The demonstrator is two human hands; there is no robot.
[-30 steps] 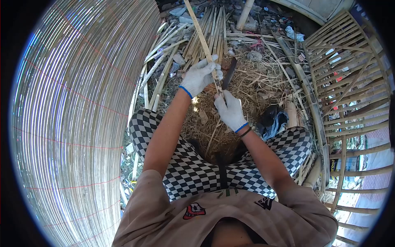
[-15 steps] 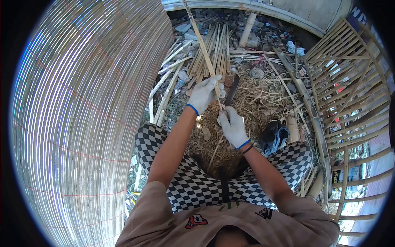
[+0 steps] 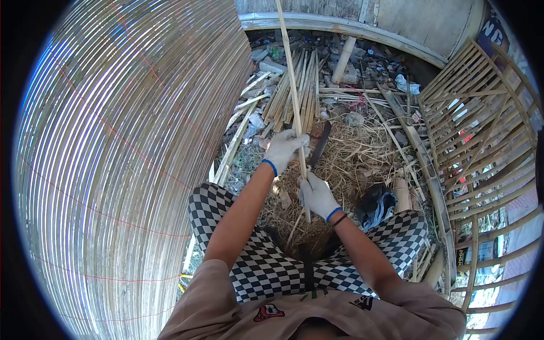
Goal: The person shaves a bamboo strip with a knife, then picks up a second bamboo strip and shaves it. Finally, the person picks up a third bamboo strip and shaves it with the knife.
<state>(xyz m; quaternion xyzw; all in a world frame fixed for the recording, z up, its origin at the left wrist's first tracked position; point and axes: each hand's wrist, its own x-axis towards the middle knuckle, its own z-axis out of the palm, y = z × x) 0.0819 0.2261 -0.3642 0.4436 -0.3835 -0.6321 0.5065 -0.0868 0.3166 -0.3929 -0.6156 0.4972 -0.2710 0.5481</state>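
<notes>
My left hand [image 3: 286, 146], in a white glove with a blue cuff, is closed round a long, pale bamboo strip [image 3: 296, 102]. Nearer my body, my right hand [image 3: 319, 196], gloved the same way, is closed on the strip's lower part. The strip runs up past the top of the view, and its near end sticks out below my right fingers. A dark knife blade [image 3: 321, 145] lies slantwise just beyond my right hand, to the right of the strip; its handle is hidden.
Beyond my hands lies a bundle of bamboo strips [image 3: 307, 85]. A big slatted bamboo screen [image 3: 130, 153] fills the left side. On the right stands a bamboo frame [image 3: 481, 124]. Straw-like shavings [image 3: 362, 144] cover the ground, with a black plastic bag [image 3: 378, 204] near my right knee.
The strip has swung more upright and slid toward me, its lower end now showing below my right hand. Both hands sit lower in the view, which has tilted up slightly.
</notes>
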